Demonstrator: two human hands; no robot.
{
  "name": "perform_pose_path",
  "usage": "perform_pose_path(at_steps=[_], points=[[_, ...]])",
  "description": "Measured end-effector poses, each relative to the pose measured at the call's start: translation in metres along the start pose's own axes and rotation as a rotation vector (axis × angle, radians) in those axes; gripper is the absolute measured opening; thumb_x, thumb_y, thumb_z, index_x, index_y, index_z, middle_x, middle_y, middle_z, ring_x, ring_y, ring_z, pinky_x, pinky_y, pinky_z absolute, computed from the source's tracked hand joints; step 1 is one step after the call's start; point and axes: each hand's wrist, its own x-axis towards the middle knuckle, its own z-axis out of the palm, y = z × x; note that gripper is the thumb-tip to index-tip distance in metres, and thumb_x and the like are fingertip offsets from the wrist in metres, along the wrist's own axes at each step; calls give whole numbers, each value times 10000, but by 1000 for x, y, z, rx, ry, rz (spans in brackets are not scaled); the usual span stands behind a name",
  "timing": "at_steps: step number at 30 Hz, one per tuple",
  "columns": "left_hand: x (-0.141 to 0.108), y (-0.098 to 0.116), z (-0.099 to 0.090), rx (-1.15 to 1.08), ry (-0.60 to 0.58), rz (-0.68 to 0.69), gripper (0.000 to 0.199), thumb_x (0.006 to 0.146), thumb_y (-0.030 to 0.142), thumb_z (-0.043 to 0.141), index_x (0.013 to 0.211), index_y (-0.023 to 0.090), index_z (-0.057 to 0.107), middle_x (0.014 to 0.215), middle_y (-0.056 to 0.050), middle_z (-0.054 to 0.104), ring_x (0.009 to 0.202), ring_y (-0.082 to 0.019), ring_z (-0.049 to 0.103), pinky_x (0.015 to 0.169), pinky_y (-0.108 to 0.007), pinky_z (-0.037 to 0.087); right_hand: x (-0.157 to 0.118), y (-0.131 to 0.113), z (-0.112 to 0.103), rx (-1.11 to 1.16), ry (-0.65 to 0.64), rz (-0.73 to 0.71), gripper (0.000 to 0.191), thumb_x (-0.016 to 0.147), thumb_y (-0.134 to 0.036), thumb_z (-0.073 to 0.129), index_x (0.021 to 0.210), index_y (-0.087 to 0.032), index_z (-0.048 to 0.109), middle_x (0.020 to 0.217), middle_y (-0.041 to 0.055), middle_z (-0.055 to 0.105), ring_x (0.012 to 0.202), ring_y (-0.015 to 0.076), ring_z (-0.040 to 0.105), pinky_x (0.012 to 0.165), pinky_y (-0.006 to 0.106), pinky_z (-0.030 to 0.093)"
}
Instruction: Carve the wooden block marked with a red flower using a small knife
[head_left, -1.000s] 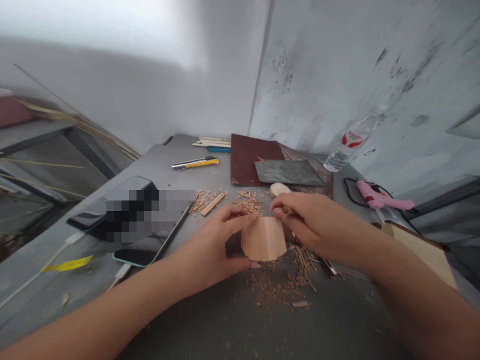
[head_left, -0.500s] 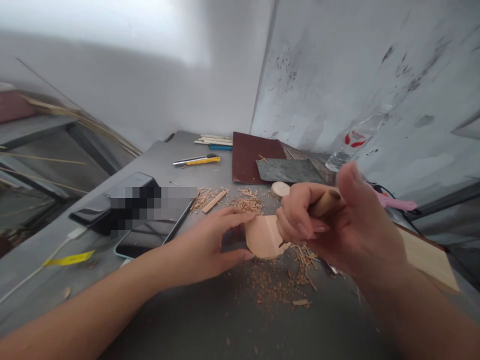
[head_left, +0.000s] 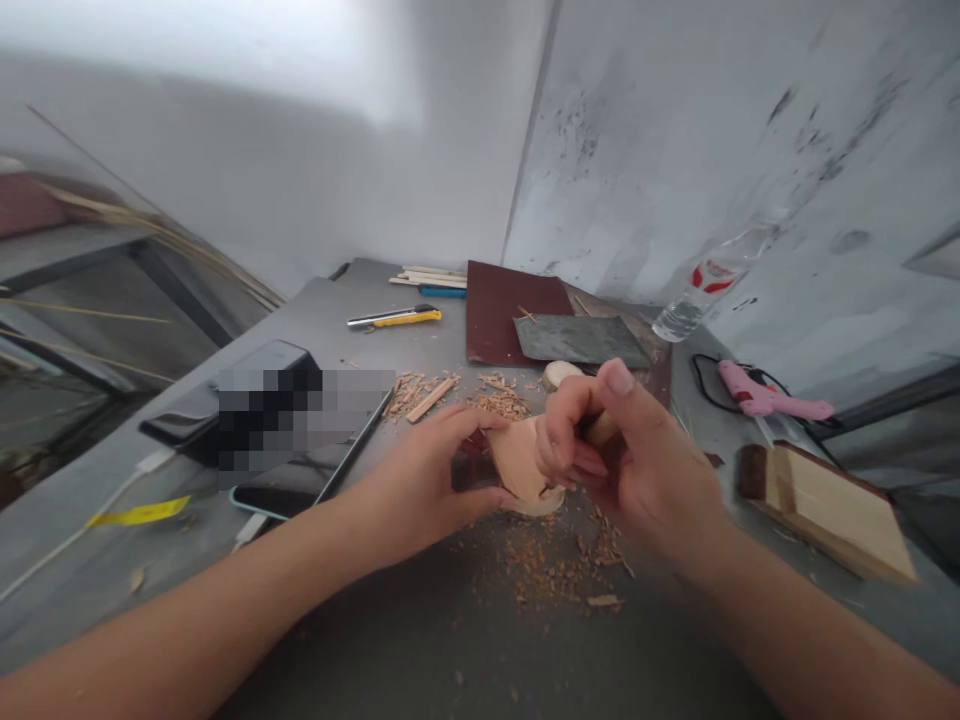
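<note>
While wood shavings point(head_left: 555, 565) lie scattered on a grey table point(head_left: 315, 330), a person's left hand point(head_left: 420, 480) grips a curved piece of pale wood point(head_left: 517, 462) by its left edge, thumb below and fingers above, at the table's near centre. The right hand point(head_left: 637, 460) sits just beside it at 3 o'clock, fingers curled narrowly around a wooden tool handle point(head_left: 600, 430), the tool's tip hidden. At 1 o'clock, a clear plastic bottle point(head_left: 705, 285) holds a little water at its low end. A utility knife point(head_left: 397, 318) lies at 11 o'clock, a pink glue gun point(head_left: 765, 392) at 3 o'clock, and a wooden block point(head_left: 825, 510) at 4 o'clock.
</note>
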Motion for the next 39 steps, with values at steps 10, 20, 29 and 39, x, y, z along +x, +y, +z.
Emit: perform_pose_path(at_steps=[10,20,29,39], points=[[1,6,-3,-51,-49,-37,391,917,310,741,1287,200,678,1232,-113,690,1123,-287,685,1025,-498,572,-5,1,4,-127,-136,-45,661,1076,-678,417,649,-190,549,577,-26,412,530,123,379,513,294,274],[3,15,2,-323,-111,-139,385,902,249,735,1249,121,629,1159,-130,729,1074,-285,745,1002,-478,605,0,3,11,99,-42,-91,615,1051,-657,498,628,-209,485,577,-37,361,549,133,349,547,313,294],[4,12,10,-469,-57,-155,294,926,248,718,1187,138,639,1127,-121,758,1049,-275,762,957,-446,625,-1,21,27,138,92,-173,668,1045,-631,522,565,-202,346,543,-48,298,483,101,281,480,273,244],[5,9,15,-349,46,-295,399,861,433,731,1143,153,714,860,-62,733,892,-289,760,845,-449,622,2,16,21,310,50,-114,612,991,-569,625,553,-215,386,481,-69,253,433,95,191,444,259,214]])
